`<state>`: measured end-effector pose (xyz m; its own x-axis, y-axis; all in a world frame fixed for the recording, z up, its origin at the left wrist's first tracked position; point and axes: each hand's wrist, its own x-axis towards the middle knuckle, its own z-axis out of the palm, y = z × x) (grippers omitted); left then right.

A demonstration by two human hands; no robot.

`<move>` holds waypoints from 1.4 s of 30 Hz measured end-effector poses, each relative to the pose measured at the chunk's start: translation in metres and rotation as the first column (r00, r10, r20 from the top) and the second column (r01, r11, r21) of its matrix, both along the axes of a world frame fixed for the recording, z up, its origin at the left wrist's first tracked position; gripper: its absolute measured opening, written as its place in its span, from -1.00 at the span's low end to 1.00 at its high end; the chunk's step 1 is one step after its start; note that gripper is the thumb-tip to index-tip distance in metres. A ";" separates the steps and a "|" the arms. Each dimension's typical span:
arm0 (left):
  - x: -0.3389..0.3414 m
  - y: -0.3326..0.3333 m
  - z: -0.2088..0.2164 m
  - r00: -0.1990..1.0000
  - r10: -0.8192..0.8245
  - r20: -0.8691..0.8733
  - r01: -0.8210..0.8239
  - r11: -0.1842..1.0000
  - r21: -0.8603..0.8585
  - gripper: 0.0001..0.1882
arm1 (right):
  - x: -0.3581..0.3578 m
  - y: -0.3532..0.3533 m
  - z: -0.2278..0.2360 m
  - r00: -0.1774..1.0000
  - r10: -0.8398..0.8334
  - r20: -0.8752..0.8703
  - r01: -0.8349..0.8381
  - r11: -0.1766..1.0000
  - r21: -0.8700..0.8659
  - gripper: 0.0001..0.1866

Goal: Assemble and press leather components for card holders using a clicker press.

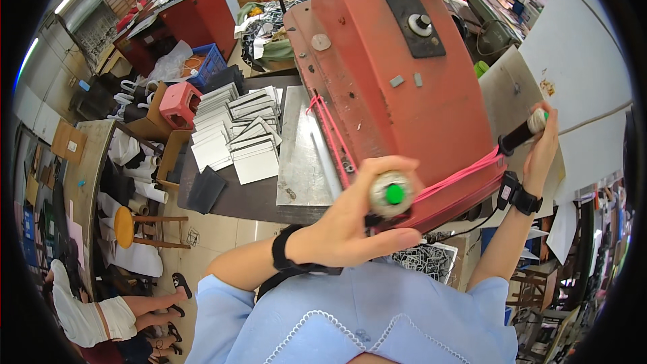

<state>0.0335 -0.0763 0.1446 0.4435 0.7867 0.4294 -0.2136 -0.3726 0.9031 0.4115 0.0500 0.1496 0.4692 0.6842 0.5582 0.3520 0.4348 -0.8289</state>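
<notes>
A big red swing-arm press [397, 94] stands in front of me. My left hand [337, 226] curls around a handle with a tape-wrapped end [384, 203] and a green button [394, 194] on top. Its thumb and fingers lie on either side of that end. At the press's right side my right hand [540, 152] grips a second handle [517, 137], black with a wrapped tip. A green spot shows by the fingertips there. Pink cord [465, 174] stretches between the two handles across the red front. A bare metal plate [296, 162] lies left of the press head.
Stacks of white rectangular panels [232, 131] cover the dark table [269, 210] on the left, beside a black sheet [207, 190]. Further left are a pink stool [180, 105], a blue crate [210, 62] and a wooden stool [128, 228]. Another person [94, 303] stands at the lower left.
</notes>
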 end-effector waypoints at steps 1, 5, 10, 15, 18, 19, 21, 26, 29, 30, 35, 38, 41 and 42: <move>0.012 0.004 0.001 0.999 -0.028 0.016 0.027 0.999 0.043 -0.14 | -0.002 0.001 0.000 0.975 -0.192 0.112 0.187 0.981 0.056 -0.50; 0.025 0.014 -0.012 0.971 0.000 -0.240 0.067 0.960 0.271 -0.09 | -0.039 -0.052 0.002 0.980 -0.072 0.187 0.075 0.997 -0.010 -0.46; -0.015 0.047 -0.081 0.867 0.173 -0.467 -0.142 0.985 0.100 -0.69 | -0.101 -0.106 -0.028 0.682 0.701 -0.209 -0.726 0.684 -0.073 -0.13; -0.034 0.080 -0.118 0.707 0.362 -0.607 -0.236 0.930 0.281 -0.74 | -0.092 -0.091 -0.038 0.850 0.487 -0.203 -0.495 0.869 0.009 -0.39; -0.024 0.088 -0.121 0.671 0.491 -0.556 -0.250 0.856 0.454 -0.73 | -0.083 -0.076 -0.031 0.941 0.305 -0.143 -0.312 0.950 -0.027 -0.44; -0.023 0.090 -0.124 0.661 0.516 -0.545 -0.249 0.835 0.490 -0.72 | -0.082 -0.072 -0.028 0.965 0.236 -0.117 -0.241 0.970 -0.039 -0.44; -0.025 0.092 -0.132 0.652 0.527 -0.545 -0.262 0.831 0.490 -0.71 | -0.095 -0.067 -0.036 0.994 -0.005 0.105 -0.002 0.998 0.063 -0.41; -0.029 0.095 -0.135 0.653 0.464 -0.598 -0.240 0.876 0.417 -0.68 | -0.134 -0.079 -0.073 0.926 0.220 0.307 -0.144 0.957 -0.252 -0.78; -0.030 0.097 -0.136 0.635 0.465 -0.616 -0.232 0.876 0.422 -0.66 | -0.163 -0.056 -0.122 0.872 0.367 0.323 -0.229 0.890 -0.394 -0.80; -0.031 0.097 -0.136 0.642 0.464 -0.610 -0.241 0.878 0.414 -0.66 | -0.169 -0.049 -0.135 0.854 0.348 0.387 -0.192 0.902 -0.387 -0.79; -0.031 0.096 -0.137 0.662 0.447 -0.601 -0.253 0.889 0.382 -0.64 | -0.185 -0.029 -0.147 0.803 0.300 0.515 -0.067 0.904 -0.422 -0.72; -0.031 0.095 -0.140 0.663 0.465 -0.587 -0.259 0.878 0.403 -0.64 | -0.192 -0.026 -0.145 0.842 0.358 0.403 -0.142 0.869 -0.474 -0.72; -0.030 0.095 -0.143 0.664 0.472 -0.580 -0.262 0.873 0.410 -0.64 | -0.203 -0.028 -0.134 0.900 0.424 0.103 -0.285 0.751 -0.596 -0.73; -0.030 0.095 -0.143 0.664 0.473 -0.578 -0.263 0.872 0.412 -0.64 | -0.207 -0.029 -0.130 0.909 0.413 0.060 -0.295 0.736 -0.610 -0.74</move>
